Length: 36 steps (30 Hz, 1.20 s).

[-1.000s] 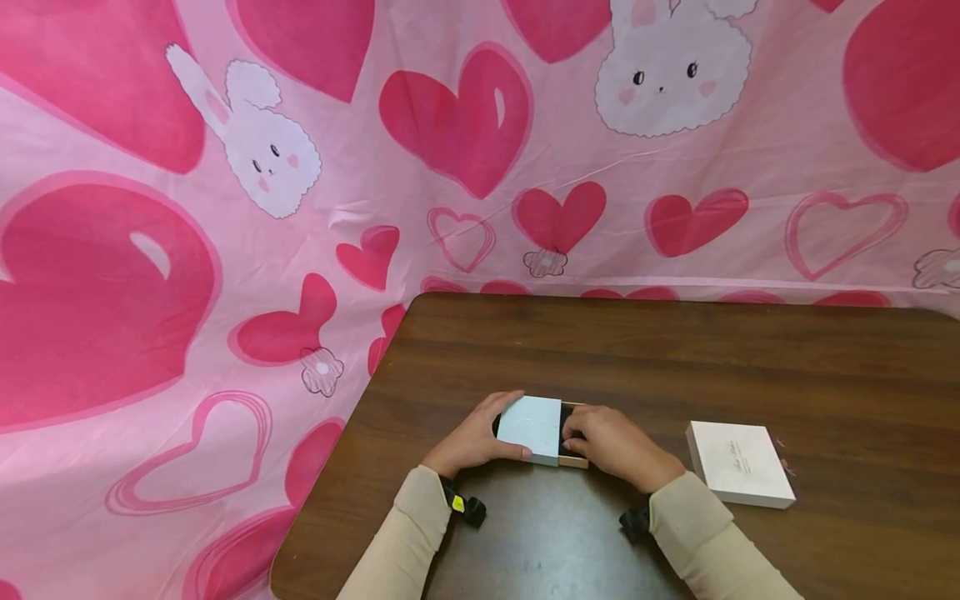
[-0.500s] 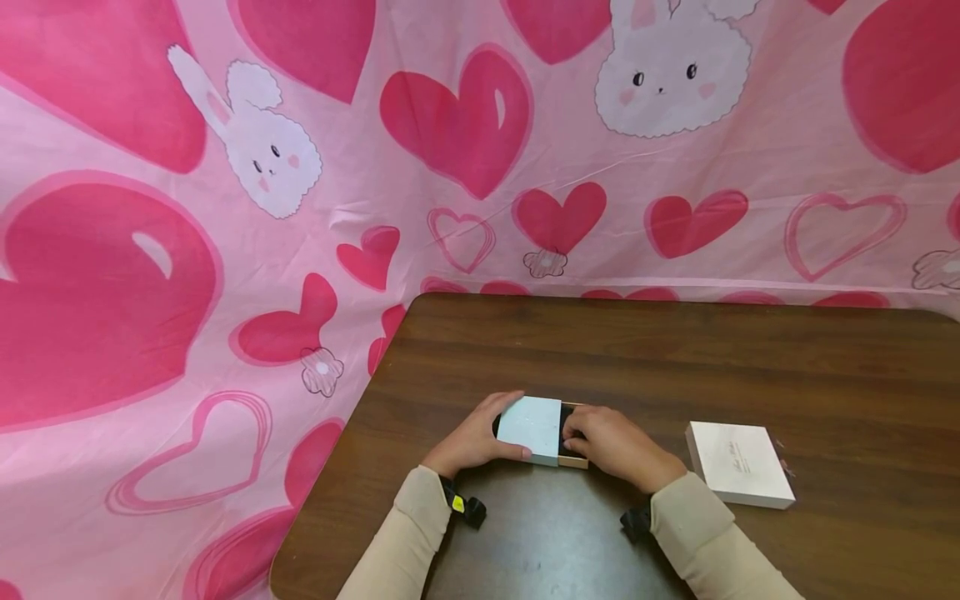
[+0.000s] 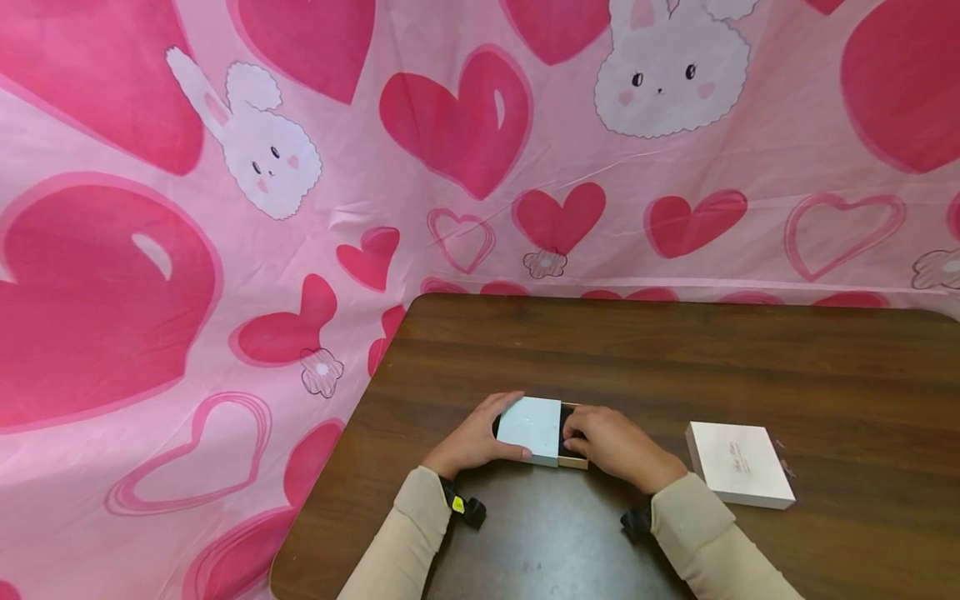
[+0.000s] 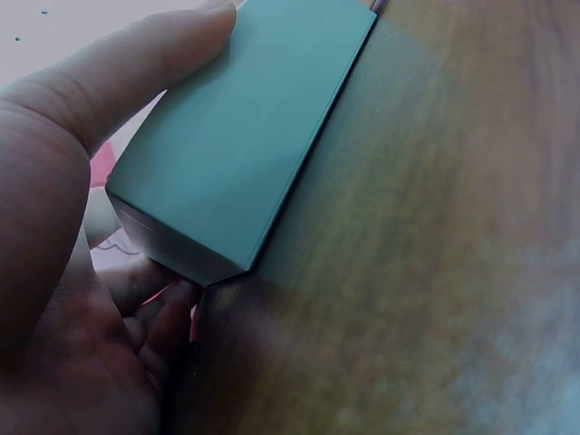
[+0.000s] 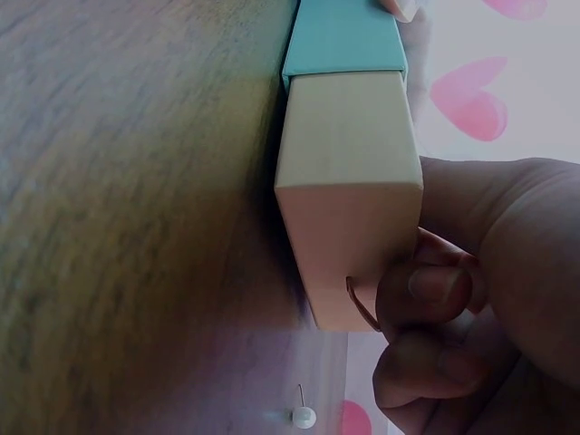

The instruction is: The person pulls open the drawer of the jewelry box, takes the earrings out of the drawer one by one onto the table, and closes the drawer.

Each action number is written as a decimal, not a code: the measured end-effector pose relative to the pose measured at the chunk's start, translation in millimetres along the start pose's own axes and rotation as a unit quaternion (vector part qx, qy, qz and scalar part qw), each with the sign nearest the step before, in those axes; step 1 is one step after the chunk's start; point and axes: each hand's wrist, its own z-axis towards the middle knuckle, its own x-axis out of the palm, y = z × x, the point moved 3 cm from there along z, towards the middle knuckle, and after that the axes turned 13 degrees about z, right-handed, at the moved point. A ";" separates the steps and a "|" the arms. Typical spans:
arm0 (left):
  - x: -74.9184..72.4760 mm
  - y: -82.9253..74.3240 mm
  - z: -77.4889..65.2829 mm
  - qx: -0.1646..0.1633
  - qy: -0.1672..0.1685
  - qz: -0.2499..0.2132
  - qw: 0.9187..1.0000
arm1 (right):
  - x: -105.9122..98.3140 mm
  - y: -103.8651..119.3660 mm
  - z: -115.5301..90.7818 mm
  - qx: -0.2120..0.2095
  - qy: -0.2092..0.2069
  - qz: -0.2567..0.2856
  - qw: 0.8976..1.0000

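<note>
A small drawer-style gift box rests on the table, its light blue sleeve [image 3: 531, 429] partly off a cream drawer [image 5: 349, 136] with a dark inside. My left hand [image 3: 478, 433] grips the sleeve from the left, thumb [image 4: 181, 45] along its near side. At the box's right end is my right hand [image 3: 611, 442], fingers curled. Its thumb side reaches over the drawer's rim into the dark inside, where the tips are hidden. In the right wrist view, a thin cord loop [image 5: 361, 304] sticks out of the drawer's end beside the curled fingers [image 5: 430, 290].
A flat white box [image 3: 738, 462] with lettering lies right of the right forearm, small reddish bits [image 3: 783, 458] by its far edge. A white bead on a thin pin [image 5: 304, 417] shows beyond the drawer. Heart-printed pink cloth [image 3: 457, 108] hangs behind the brown table [image 3: 637, 358].
</note>
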 end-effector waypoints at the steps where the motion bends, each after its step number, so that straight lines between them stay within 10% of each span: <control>1: 0.1 0.0 -0.1 0.000 0.000 -0.001 1.000 | 0.2 0.0 -0.1 0.001 0.000 0.000 1.000; 36: 0.0 0.4 -1.3 -0.002 0.000 0.001 1.000 | -2.1 0.3 -0.8 0.011 -0.011 0.003 1.000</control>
